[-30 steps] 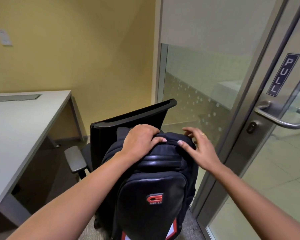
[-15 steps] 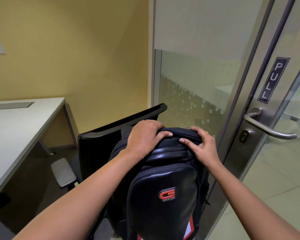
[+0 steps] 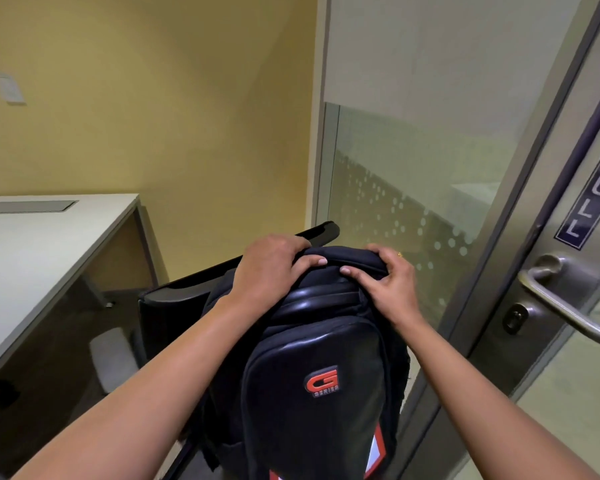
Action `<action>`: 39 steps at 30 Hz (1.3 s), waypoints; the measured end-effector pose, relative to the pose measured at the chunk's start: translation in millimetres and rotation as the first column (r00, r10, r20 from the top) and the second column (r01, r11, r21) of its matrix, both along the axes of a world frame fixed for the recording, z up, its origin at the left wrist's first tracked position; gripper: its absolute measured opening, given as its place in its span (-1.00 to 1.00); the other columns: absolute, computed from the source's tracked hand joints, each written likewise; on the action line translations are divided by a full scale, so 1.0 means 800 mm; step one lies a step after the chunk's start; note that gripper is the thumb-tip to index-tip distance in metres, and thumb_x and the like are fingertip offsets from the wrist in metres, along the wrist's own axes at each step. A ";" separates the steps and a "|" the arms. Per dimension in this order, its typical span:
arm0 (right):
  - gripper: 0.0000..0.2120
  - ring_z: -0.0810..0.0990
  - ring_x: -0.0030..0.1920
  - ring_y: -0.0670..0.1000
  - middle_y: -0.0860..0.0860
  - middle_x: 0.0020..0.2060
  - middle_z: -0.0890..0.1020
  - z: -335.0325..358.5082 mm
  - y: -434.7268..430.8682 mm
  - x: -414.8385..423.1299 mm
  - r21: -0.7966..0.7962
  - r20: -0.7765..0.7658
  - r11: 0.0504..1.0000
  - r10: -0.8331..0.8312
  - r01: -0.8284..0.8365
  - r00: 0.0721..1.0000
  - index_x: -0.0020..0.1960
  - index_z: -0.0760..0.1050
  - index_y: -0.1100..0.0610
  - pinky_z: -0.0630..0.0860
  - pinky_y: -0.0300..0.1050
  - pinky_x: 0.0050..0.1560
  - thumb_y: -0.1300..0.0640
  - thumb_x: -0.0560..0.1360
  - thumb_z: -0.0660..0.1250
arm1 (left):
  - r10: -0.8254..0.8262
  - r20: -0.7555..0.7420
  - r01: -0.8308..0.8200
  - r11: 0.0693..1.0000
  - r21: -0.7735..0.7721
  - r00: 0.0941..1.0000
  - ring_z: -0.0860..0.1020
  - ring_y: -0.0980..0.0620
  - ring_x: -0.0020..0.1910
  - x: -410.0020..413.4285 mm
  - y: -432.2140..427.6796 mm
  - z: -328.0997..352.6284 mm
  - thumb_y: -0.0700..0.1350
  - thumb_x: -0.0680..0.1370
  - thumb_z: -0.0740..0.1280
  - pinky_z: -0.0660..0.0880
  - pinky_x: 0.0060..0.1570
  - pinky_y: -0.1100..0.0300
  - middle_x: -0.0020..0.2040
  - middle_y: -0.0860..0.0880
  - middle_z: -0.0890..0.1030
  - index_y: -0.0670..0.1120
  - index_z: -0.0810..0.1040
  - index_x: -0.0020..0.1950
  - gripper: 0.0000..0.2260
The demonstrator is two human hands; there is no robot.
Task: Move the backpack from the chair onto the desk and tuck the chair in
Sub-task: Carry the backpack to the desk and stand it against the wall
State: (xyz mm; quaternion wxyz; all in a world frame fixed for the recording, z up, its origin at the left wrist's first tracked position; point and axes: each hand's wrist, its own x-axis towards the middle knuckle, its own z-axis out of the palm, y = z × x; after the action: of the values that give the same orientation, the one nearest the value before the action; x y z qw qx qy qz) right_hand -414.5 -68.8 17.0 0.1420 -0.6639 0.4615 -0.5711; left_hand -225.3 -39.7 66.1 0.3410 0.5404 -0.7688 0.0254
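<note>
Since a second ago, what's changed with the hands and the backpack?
The right hand, which lay open beside the top a second ago, has closed its fingers over the top of the backpack. The left hand keeps its grip there. The backpack still stands against the chair back; the desk is still bare.

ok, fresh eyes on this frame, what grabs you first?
The black backpack with the red G logo fills the lower centre, upright against the chair. The left hand and right hand both clamp its top. At the right edge a metal door handle sits under a PULL sign, and the pale desk lies to the left.
</note>
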 end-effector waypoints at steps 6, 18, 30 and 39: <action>-0.66 0.57 -0.15 -0.01 -0.08 -0.23 0.57 -0.005 -0.054 0.024 -0.017 0.076 0.999 0.030 -0.029 0.997 -0.11 0.49 -0.05 0.51 -0.10 -0.07 -0.02 0.19 0.54 | 0.078 0.092 -0.077 0.997 -0.014 0.993 0.55 -0.08 -0.15 0.015 -0.039 0.008 0.20 0.49 0.20 0.45 -0.18 0.04 -0.18 -0.08 0.64 -0.07 0.61 -0.07 -0.62; -0.70 0.58 -0.12 -0.08 -0.12 -0.19 0.59 -0.004 -0.131 0.057 -0.030 0.145 0.981 0.193 -0.190 0.971 -0.15 0.47 -0.20 0.50 -0.35 -0.09 -0.17 0.16 0.46 | 0.253 0.168 -0.236 0.965 -0.116 0.953 0.53 -0.10 -0.24 0.032 -0.086 0.019 0.21 0.49 0.20 0.23 -0.37 0.14 -0.30 -0.07 0.60 -0.07 0.58 -0.20 -0.63; -0.76 0.59 -0.23 -0.29 -0.14 -0.23 0.62 0.007 -0.212 0.006 0.029 0.217 0.970 0.230 -0.242 0.949 -0.17 0.53 -0.12 0.49 -0.42 -0.15 0.00 0.20 0.50 | 0.299 0.148 -0.300 0.954 -0.015 0.943 0.52 -0.08 -0.25 -0.026 -0.168 0.029 0.22 0.48 0.22 0.29 -0.35 0.15 -0.26 -0.07 0.61 -0.06 0.61 -0.13 -0.62; -0.75 0.58 -0.24 -0.24 -0.11 -0.26 0.62 0.026 -0.309 -0.033 -0.020 0.180 0.966 0.258 -0.259 0.949 -0.18 0.53 -0.10 0.48 -0.39 -0.15 0.15 0.26 0.53 | 0.420 0.043 -0.420 0.908 -0.012 0.907 0.36 -0.06 -0.34 -0.077 -0.246 0.035 0.19 0.48 0.24 0.20 -0.40 0.16 -0.29 -0.08 0.58 -0.07 0.60 -0.17 -0.65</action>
State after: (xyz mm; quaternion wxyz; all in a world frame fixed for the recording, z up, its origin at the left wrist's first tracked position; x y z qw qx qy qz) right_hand -441.0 -316.0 37.9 0.2583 -0.6637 0.3570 -0.6045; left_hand -287.2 -236.4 94.0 0.3110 0.6919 -0.6421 0.1111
